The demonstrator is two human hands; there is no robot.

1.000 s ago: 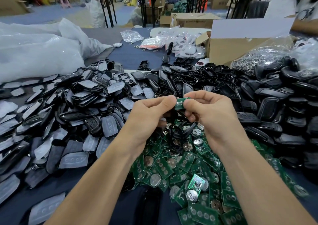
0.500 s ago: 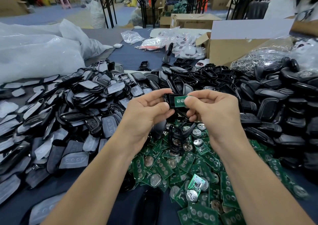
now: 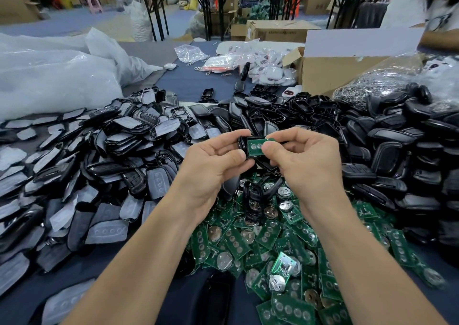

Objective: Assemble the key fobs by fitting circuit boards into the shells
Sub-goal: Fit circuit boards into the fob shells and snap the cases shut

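Note:
Above the table's middle, my left hand [image 3: 213,160] grips a black fob shell [image 3: 243,143] between thumb and forefinger. A green circuit board [image 3: 255,147] lies in the shell's open face. My right hand [image 3: 305,160] pinches the board's right end, its thumb tip on the board. Below my hands a heap of green circuit boards [image 3: 273,245] with coin cells covers the near table. The shell's right half is hidden behind my right fingers.
Grey button pads and shell halves [image 3: 87,175] pile up on the left. Black shells [image 3: 397,151] are heaped on the right. Behind stand a cardboard box [image 3: 332,71], bags of key rings [image 3: 377,83] and white plastic bags [image 3: 49,76]. Another person's arm [image 3: 437,39] rests top right.
A second ago both hands pinched only the green board. A black shell has come into my left hand, and the board now lies flat in it, facing up.

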